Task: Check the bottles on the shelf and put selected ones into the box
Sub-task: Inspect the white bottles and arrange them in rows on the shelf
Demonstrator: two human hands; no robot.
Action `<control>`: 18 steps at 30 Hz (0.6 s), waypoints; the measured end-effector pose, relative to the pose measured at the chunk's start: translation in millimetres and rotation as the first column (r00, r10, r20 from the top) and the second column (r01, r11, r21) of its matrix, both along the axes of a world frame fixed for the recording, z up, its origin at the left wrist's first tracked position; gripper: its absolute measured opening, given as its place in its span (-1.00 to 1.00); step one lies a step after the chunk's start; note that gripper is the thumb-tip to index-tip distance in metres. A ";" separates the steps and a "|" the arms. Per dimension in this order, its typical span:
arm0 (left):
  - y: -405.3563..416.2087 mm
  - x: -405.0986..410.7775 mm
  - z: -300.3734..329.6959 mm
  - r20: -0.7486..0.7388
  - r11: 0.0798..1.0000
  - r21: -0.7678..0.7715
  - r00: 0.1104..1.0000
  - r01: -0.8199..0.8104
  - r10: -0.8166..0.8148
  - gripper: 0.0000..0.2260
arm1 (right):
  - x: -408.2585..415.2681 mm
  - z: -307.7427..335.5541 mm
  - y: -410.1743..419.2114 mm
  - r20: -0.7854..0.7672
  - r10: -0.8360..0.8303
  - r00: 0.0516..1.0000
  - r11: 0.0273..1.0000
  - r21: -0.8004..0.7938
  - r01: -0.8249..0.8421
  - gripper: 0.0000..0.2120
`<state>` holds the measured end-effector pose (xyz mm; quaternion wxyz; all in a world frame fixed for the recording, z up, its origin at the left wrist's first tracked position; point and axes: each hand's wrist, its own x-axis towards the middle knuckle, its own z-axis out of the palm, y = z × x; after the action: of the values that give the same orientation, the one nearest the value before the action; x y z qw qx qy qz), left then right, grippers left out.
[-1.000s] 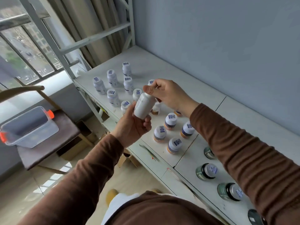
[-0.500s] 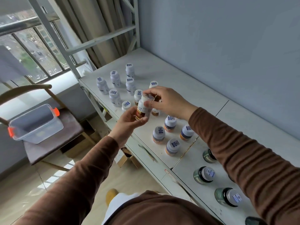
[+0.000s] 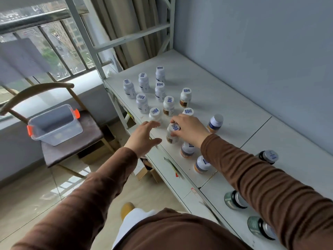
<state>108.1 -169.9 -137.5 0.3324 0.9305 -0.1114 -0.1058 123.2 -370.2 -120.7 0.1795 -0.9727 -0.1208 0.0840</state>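
My right hand (image 3: 189,131): grasping a white bottle (image 3: 172,133) from above, fingers curled over its cap, thumb on its side; the bottle stands upright on the shelf (image 3: 225,105) near the front edge.
My left hand (image 3: 144,139): released, fingers spread and straight, holding nothing, hovering at the shelf's front edge just left of the gripped bottle.
Bottle with barcode cap (image 3: 155,115): upright just beyond my left fingertips; I cannot tell whether they touch it.
White bottles, far group (image 3: 144,82): standing upright toward the shelf's left end, each with a blue-printed sticker on its cap.
Brown-labelled bottles (image 3: 185,97): two upright behind my right hand, mid-shelf.
Orange-banded bottles (image 3: 215,123): one to the right of my right hand, two more (image 3: 201,164) below my right wrist near the front edge.
Dark jars (image 3: 268,156): along the right part of the shelf, partly hidden by my right sleeve (image 3: 270,186).
Box (image 3: 54,126): clear plastic with orange clips, open, on a chair (image 3: 72,147) left of the shelf, well apart from both hands.
Window (image 3: 45,42): barred, behind the chair.
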 end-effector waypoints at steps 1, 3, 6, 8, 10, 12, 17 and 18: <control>-0.2 -0.2 -0.3 0.003 1.000 0.002 1.000 0.002 -0.002 -0.49 | 0.4 -2.3 0.6 -0.007 -0.001 1.000 1.000 -0.007 0.001 -0.66; -0.3 0.0 -2.0 -0.003 1.000 -0.006 1.000 0.009 -0.009 -0.50 | 0.7 -6.4 0.5 -0.014 0.005 1.000 1.000 -0.012 -0.005 -0.67; -0.7 0.8 -1.9 0.003 1.000 -0.009 1.000 0.026 -0.026 -0.50 | -0.2 -5.5 -2.0 -0.041 0.029 0.999 1.000 -0.008 -0.030 -0.64; -2.7 3.4 2.2 0.050 0.999 -0.002 0.998 0.041 -0.041 -0.54 | 1.1 3.1 -8.9 -0.063 -0.006 0.998 0.998 0.055 0.009 -0.57; -7.0 8.3 9.7 0.133 0.998 0.012 0.990 0.056 -0.057 -0.59 | 7.2 15.3 -21.7 -0.014 -0.120 0.993 0.975 0.187 0.121 -0.63; -14.1 16.4 18.3 0.218 0.997 0.034 0.973 0.065 -0.071 -0.64 | 15.9 26.7 -39.0 0.073 -0.252 0.965 0.938 0.265 0.224 -0.76; -42.7 42.5 33.8 0.343 0.978 0.192 0.929 0.077 -0.140 -0.66 | 37.6 28.6 -65.6 0.125 -0.284 0.951 0.955 0.121 0.269 -0.78; -48.5 47.7 34.0 0.353 0.971 0.226 0.922 0.081 -0.159 -0.66 | 41.2 25.0 -65.6 0.097 -0.253 0.963 0.966 0.078 0.246 -0.74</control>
<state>155.8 -218.4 -103.4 0.1999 0.9545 -0.2175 0.0396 164.5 -435.8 -95.7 0.2135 -0.9769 -0.0094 0.0052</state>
